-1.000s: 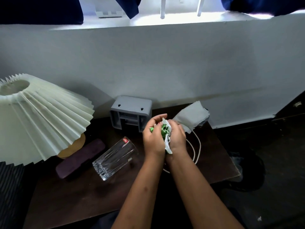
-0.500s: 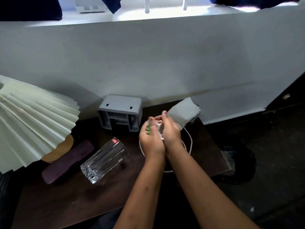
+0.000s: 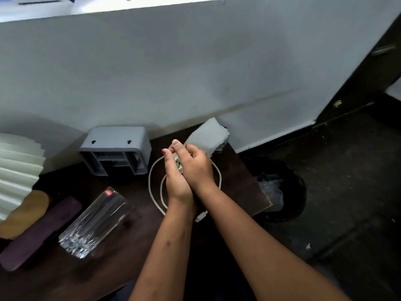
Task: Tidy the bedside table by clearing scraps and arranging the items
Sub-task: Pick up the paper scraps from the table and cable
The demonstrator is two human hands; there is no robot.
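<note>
My left hand and my right hand are pressed together above the dark wooden bedside table. Between the palms sits a crumpled green-and-white scrap, mostly hidden. A coiled white cable lies on the table under my hands. A clear glass tumbler lies on its side to the left. Beside it rests a purple case. A stack of white tissues sits at the table's back right corner.
A grey plastic box stands against the white wall. A pleated cream lamp shade with a wooden base fills the left edge. A dark bin with a plastic liner stands on the floor right of the table.
The scrap has been squeezed smaller between my palms and shows less green. The view has swung right and down, so the lamp sits further left.
</note>
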